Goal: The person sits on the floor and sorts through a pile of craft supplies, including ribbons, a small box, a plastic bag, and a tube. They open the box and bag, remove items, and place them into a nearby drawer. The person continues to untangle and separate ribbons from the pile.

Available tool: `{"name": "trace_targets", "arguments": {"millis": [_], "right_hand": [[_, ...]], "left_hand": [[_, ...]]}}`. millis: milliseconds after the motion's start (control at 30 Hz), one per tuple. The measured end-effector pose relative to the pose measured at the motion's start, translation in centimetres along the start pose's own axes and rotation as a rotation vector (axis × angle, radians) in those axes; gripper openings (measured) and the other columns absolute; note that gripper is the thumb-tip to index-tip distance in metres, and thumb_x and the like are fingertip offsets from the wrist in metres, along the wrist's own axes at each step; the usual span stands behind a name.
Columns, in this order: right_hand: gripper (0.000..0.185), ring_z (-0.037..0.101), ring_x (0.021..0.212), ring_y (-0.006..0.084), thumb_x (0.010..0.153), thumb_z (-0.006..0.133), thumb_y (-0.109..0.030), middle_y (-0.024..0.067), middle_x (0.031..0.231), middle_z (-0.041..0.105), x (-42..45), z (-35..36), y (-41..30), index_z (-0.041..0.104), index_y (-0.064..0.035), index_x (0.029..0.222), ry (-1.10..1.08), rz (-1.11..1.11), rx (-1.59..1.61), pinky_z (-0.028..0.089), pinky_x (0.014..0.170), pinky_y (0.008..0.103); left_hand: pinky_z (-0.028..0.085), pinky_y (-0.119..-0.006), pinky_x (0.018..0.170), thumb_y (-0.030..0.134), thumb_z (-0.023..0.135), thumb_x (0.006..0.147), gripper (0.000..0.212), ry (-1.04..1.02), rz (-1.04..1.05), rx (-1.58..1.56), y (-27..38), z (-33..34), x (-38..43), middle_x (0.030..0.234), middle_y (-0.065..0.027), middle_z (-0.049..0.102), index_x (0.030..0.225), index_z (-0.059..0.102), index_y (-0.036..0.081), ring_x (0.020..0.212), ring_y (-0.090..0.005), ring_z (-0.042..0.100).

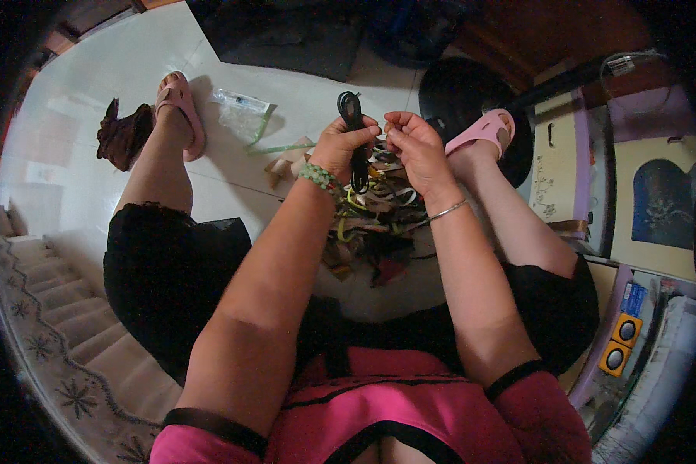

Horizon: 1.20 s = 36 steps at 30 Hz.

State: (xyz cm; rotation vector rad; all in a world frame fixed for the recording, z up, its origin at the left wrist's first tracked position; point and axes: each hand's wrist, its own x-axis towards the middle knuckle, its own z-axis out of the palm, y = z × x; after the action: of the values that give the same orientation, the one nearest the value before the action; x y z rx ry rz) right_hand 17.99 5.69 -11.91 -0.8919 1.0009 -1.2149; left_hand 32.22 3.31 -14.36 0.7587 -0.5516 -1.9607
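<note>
My left hand (345, 145) is closed round a folded bundle of black cord (359, 171), whose loops stick out above and below the fingers. Close beside it, my right hand (412, 142) has its thumb and forefinger pinched together near the left fingertips. Something thin and pale seems to lie between the fingertips, too small to name. Below both hands, a tangled heap of cords, ribbons and fabric strips (377, 209) lies on the floor between my legs, partly hidden by the hands and forearms.
A clear plastic packet (240, 107) and a green strip (284, 148) lie on the tiled floor (232, 168). Dark brown cloth (124, 136) is beside the left foot. A round black object (470, 87) stands behind the right foot. Cream and purple cabinets (562, 156) flank the right.
</note>
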Motion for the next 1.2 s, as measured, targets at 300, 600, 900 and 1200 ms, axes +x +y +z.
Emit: {"name": "trace_targets", "arguments": {"millis": [300, 600, 900, 1200], "right_hand": [[0.01, 0.05, 0.068, 0.0051, 0.081, 0.054, -0.009, -0.0013, 0.078, 0.055, -1.0, -0.2, -0.3, 0.055, -0.0036, 0.09, 0.102, 0.007, -0.115, 0.04, 0.06, 0.0172], [0.012, 0.05, 0.071, 0.0129, 0.076, 0.052, -0.01, 0.006, 0.082, 0.056, -2.5, -3.9, -9.0, 0.056, -0.004, 0.086, 0.345, -0.166, -0.265, 0.041, 0.061, 0.0234], [0.022, 0.057, 0.08, 0.0167, 0.079, 0.052, -0.012, 0.0101, 0.089, 0.06, -10.4, -31.0, -22.8, 0.054, -0.0001, 0.097, 1.129, -0.046, -0.635, 0.045, 0.068, 0.0278], [0.029, 0.057, 0.089, 0.0197, 0.079, 0.052, -0.016, 0.0117, 0.095, 0.06, -9.9, -25.2, -20.4, 0.056, 0.0005, 0.102, 1.041, -0.273, -1.643, 0.043, 0.077, 0.0289]], "left_hand": [[0.042, -0.025, 0.052, 0.007, 0.066, 0.071, 0.015, -0.064, -0.011, 0.054, -0.2, 0.3, -0.1, 0.07, -0.002, 0.057, 0.083, 0.057, 0.007, 0.058, -0.0122, 0.05], [0.044, -0.026, 0.056, 0.023, 0.051, 0.085, 0.027, -0.144, -0.149, -0.222, -0.5, 1.8, -0.3, 0.082, -0.0071, 0.056, 0.101, 0.05, 0.001, 0.064, -0.0141, 0.05], [0.045, -0.031, 0.061, 0.034, 0.042, 0.088, 0.039, -0.26, -0.293, -0.558, -0.7, 3.7, -0.1, 0.084, -0.0137, 0.056, 0.102, 0.05, -0.001, 0.07, -0.022, 0.053], [0.046, -0.033, 0.063, 0.032, 0.04, 0.088, 0.037, -0.307, -0.235, -0.545, -0.3, 4.1, 0.1, 0.084, -0.0142, 0.055, 0.101, 0.051, -0.001, 0.069, -0.0236, 0.053]]}}
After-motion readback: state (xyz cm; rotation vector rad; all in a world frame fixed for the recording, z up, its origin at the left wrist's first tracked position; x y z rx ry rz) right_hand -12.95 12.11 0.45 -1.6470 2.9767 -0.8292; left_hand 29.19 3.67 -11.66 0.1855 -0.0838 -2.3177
